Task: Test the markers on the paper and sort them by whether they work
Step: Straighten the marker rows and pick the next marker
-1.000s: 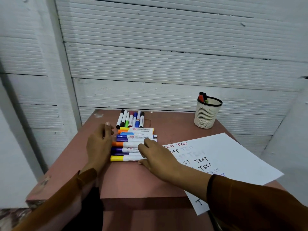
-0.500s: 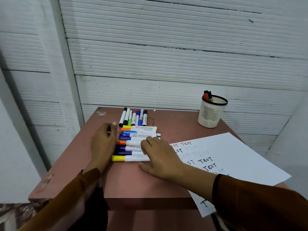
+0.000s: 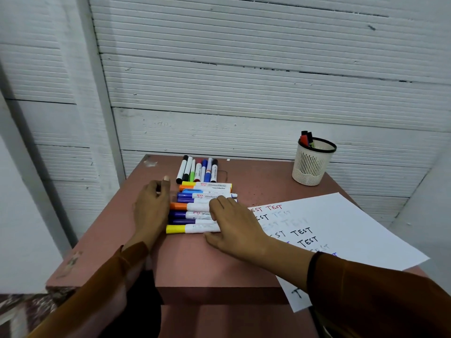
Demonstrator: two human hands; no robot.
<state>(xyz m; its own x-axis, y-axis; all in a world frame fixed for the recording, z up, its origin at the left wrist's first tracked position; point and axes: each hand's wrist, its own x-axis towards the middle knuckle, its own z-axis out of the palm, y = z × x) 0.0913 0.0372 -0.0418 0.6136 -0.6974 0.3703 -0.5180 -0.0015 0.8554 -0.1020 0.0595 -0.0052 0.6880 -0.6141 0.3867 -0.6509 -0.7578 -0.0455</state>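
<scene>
Several whiteboard markers [image 3: 195, 208] lie side by side in a stack of rows on the pink table [image 3: 200, 262], caps pointing left; a yellow-capped one [image 3: 185, 229] is nearest me. My left hand [image 3: 152, 208] stands on edge against the cap ends, fingers straight. My right hand [image 3: 234, 223] lies flat over the right ends of the same rows. Behind them, a second group of several thinner markers [image 3: 197, 170] lies pointing away from me. The white paper [image 3: 341, 228] with "TEST" written in several colours lies to the right.
A white mesh pen cup [image 3: 313, 162] with a red and a black marker in it stands at the back right. A ribbed white wall rises right behind the table. The paper overhangs the table's front edge.
Both hands stay on the marker rows with hardly any shift. The camera has tilted down slightly, so the table sits higher in view.
</scene>
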